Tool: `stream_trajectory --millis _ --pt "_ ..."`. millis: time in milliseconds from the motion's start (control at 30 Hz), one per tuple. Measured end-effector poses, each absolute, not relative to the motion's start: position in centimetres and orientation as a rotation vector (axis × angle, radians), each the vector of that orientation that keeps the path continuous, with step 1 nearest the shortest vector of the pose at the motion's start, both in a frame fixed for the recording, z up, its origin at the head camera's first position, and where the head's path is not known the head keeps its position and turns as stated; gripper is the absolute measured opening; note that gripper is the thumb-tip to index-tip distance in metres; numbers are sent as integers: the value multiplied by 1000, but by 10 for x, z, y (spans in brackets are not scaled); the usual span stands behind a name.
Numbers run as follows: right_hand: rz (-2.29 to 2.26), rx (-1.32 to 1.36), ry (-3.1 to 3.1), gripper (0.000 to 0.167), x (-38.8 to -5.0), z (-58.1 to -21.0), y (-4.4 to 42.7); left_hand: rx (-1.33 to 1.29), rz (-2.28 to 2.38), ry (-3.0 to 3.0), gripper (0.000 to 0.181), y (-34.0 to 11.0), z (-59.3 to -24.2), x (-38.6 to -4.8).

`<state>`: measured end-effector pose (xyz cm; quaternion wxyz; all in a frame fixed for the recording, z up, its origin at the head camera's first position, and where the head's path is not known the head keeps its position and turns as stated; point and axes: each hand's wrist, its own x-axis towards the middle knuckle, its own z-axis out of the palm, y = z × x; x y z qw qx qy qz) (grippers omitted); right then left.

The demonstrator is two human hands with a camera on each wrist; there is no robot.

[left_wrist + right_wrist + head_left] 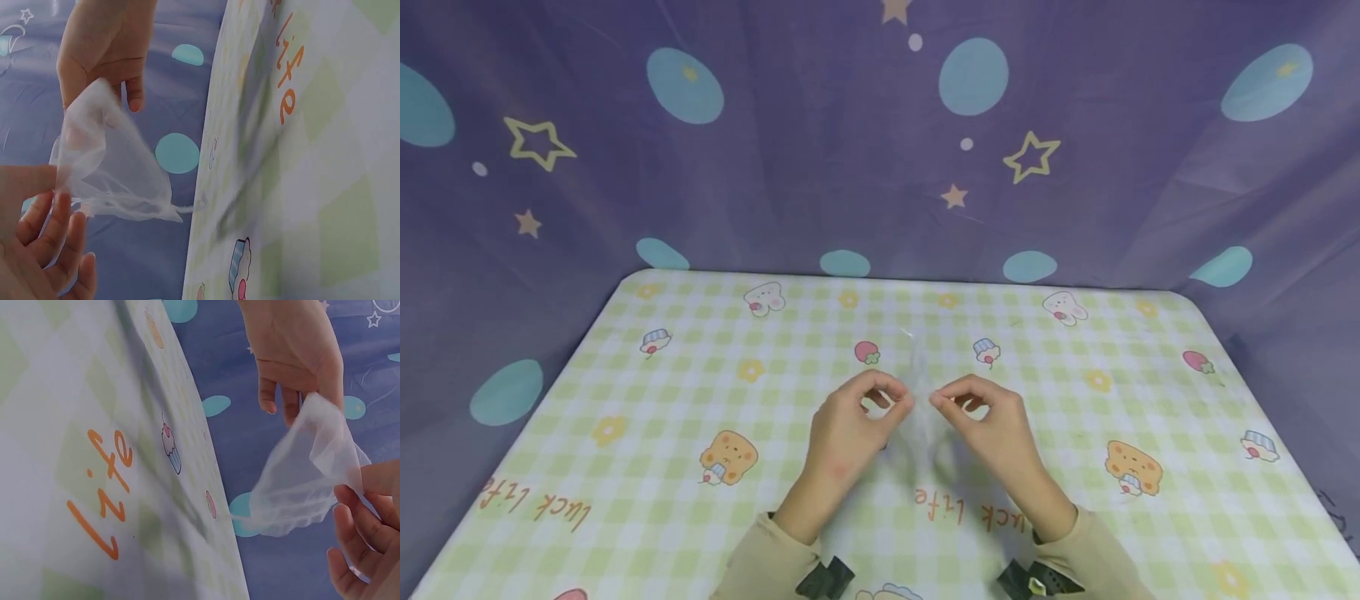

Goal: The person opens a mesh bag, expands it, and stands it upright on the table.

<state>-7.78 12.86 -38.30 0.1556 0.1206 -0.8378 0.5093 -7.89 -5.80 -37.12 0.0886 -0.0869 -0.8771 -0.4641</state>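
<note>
Left grip: pinches film, thumb to finger
Right grip: pinches film likewise
Film: clear, between both grips
Desk: green-white checked cover, printed strawberries, cupcakes, lettering
Backdrop: purple, stars, teal ovals
Sleeves: beige

The tablecloth — green-checked, cartoon-printed — lies flat.

Left grip pinches; right grip pinches near it.

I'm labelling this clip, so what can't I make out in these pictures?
Film: head view, see-through, outline faint against cloth.
Right hand, its pinch: left wrist view, veiled by film.
Left hand, its pinch: right wrist view, veiled by film.
Sleeves: head view, cut off by bottom edge.
</note>
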Motion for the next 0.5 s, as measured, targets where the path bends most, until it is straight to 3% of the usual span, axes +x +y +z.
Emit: stream_trajectory --millis 200,500 --pt "1451 340 -2398 10 -77 -381 128 -360 -1224 -2634 17 -55 -372 -77" --pt "1413 417 -2425 10 -73 -380 128 -177 -1321 -2558 8 -56 -368 -79"
